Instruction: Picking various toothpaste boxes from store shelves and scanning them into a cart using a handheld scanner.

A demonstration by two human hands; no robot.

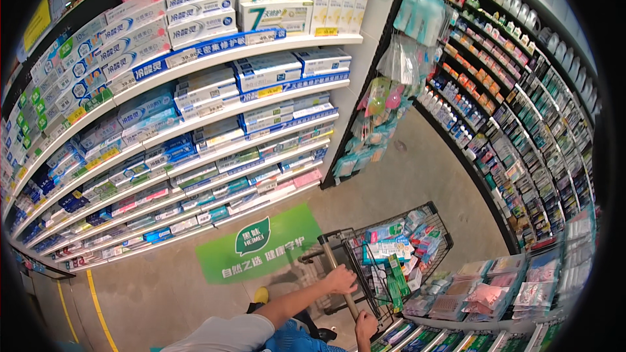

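Note:
A black wire shopping cart (446, 234) stands at the lower middle, its beige handle bar (328, 255) slanting in front of me. My left hand (341, 279) is closed around the bar near its middle. Farther down the same bar, my right hand (366, 324) is closed as well, partly cut off by the lower edge. Inside the basket lies a jumbled pile of toothpaste-type boxes (389, 249) in blue, white and red. A long green carton (396, 276) rests on the side of the pile closest to my hands.
Shelves of boxed toothpaste (254, 78) curve along the left. Packets hang on an end panel (417, 16). Shelving with bottles and packages (508, 104) runs along the right. Close to the cart's right side is a display of bagged goods (489, 293). A green floor sticker (287, 228) lies left of the cart.

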